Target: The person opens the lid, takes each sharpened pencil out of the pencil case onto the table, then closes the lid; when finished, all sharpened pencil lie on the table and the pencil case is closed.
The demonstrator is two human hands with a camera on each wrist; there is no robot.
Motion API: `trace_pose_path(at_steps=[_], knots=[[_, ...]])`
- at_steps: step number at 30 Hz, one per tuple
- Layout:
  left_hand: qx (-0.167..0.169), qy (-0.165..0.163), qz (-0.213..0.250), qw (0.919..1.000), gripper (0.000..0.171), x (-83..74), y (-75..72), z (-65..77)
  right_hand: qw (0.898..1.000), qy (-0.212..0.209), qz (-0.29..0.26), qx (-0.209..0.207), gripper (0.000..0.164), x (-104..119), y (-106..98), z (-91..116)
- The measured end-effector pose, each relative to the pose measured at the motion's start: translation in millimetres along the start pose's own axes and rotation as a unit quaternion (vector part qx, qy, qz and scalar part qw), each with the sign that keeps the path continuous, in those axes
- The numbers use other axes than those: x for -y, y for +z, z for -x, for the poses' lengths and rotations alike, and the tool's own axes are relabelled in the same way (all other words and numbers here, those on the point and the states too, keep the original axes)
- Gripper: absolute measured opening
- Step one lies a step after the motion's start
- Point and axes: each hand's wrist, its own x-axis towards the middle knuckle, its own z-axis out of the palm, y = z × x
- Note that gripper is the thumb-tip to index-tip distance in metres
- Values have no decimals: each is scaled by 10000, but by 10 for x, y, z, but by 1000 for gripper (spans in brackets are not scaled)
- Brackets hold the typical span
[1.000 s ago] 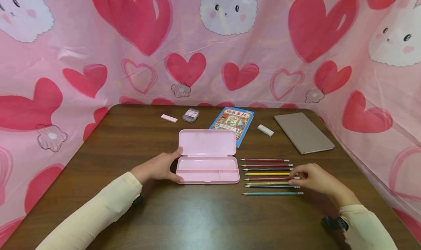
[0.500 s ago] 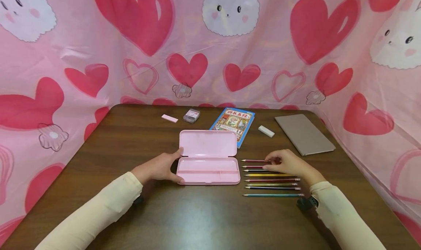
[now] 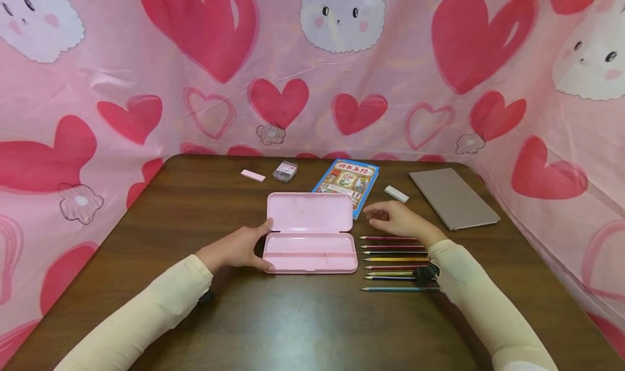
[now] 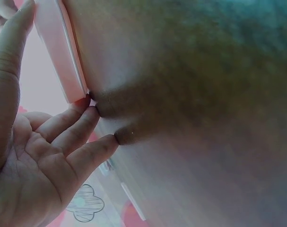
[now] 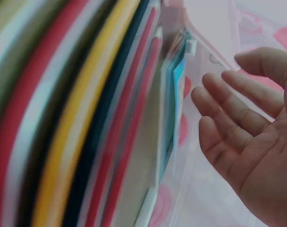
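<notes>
A pink pencil case stands with its lid up at the table's middle; its compartments hold nothing. My left hand grips its left end, thumb at the front corner and fingers by the hinge. In the left wrist view, fingertips of that hand touch the table beside the case. Several pencils lie in a row to the right, among them a yellow pencil and a teal pencil. Beyond the row hovers my right hand. Its fingers are loosely bent, and the right wrist view shows its palm holding nothing.
Behind the case lies a blue-edged book, with a white eraser to its right. A grey notebook is at the far right. Back left are a small clear box and a pink strip. Patterned cloth surrounds the table.
My right hand has moved leftward and away from me, from the pencils' eraser ends to beyond the row near the book. The left hand and pencil case have stayed put.
</notes>
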Motion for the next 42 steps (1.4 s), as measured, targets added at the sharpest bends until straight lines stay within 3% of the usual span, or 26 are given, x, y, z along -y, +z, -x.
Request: trace_pose_path(at_steps=[5,8,13,17,21,31,37,42], knots=[[-8,-72,9,10000,115,11,5,-5,9975,3,-692,112,48,60,-5,-169],[-8,-64,-2,10000,114,13,4,-9,9908,28,-1337,219,57,78,-1,-252],[11,-70,12,10000,114,8,6,-5,9777,-51,-2072,321,61,96,35,-341],[-29,-51,32,10000,113,10,38,16,9730,-131,-2287,285,61,149,55,-356],[-141,-37,10,9999,110,-12,63,55,9728,-266,-2295,167,63,206,68,-324],[-1007,3,-355,9943,89,-110,76,107,9772,-595,-2010,-322,65,337,117,-92],[-1073,-386,-107,9934,81,-121,95,125,9784,-644,-1913,-458,53,404,194,30],[-989,-376,102,9943,96,-109,110,137,9881,-569,-1367,-418,32,482,280,113]])
